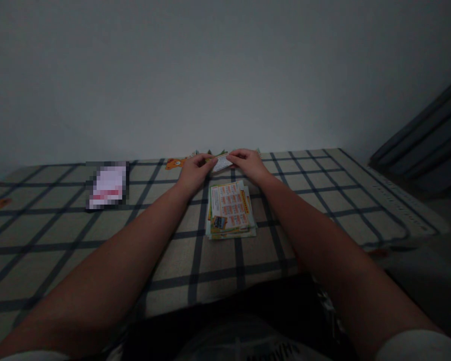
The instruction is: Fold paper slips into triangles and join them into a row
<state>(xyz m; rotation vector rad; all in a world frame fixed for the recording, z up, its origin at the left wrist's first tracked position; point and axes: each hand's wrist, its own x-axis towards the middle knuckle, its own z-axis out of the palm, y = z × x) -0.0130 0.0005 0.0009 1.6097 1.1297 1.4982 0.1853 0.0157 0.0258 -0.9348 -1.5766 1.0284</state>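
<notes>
Both my hands reach toward the far edge of the table and grip a printed card [222, 163] between them. My left hand [196, 170] pinches its left side, and my right hand [249, 164] pinches its right side with the thumb on top. The card is tilted, its white face with small dark text toward me. Partly hidden behind my fingers, green-edged pieces lie along the table's back edge. Nearer to me, between my forearms, sits a loose stack of printed cards [231, 208], slightly fanned, the top one showing rows of orange-red print and a small picture.
A checked cloth [180, 260] covers the table. To the left lies a phone-like object [108, 185], its surface blurred by pixels. A pale wall [225, 75] rises behind the table's far edge. Dark folded fabric [428, 125] hangs on the right.
</notes>
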